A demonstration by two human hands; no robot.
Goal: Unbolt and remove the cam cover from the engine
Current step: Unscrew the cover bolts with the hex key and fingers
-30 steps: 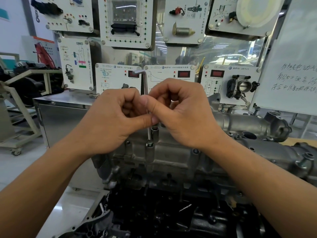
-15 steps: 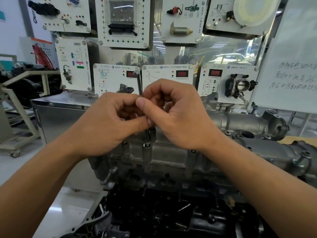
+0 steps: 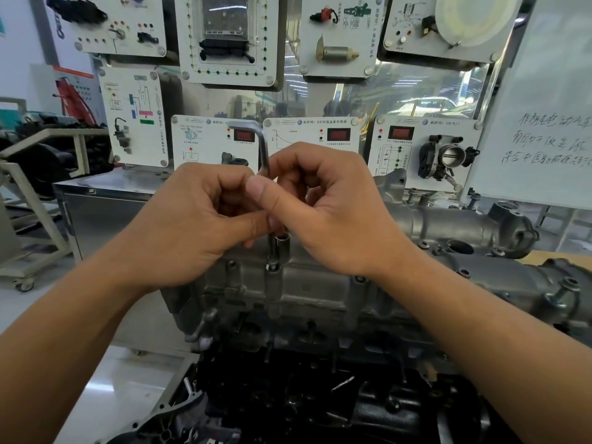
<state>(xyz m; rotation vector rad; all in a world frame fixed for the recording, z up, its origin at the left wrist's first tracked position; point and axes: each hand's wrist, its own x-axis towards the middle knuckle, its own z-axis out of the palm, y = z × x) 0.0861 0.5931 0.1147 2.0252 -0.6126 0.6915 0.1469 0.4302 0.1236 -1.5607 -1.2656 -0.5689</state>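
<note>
matt cast-metal cam cover (image 3: pixel 304 286); shiny steel hex key (image 3: pixel 263 145)

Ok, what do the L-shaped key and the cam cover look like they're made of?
L-shaped key: likely steel, smooth grey with a dull sheen along its shank; cam cover: probably cast aluminium, matte pale grey, slightly rough, with moulded bosses and grime.

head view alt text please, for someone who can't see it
The left hand and right hand pinch the upright shaft of an L-shaped hex key whose lower end meets a bolt on the grey cam cover. Training panels with car parts hang behind.
</note>
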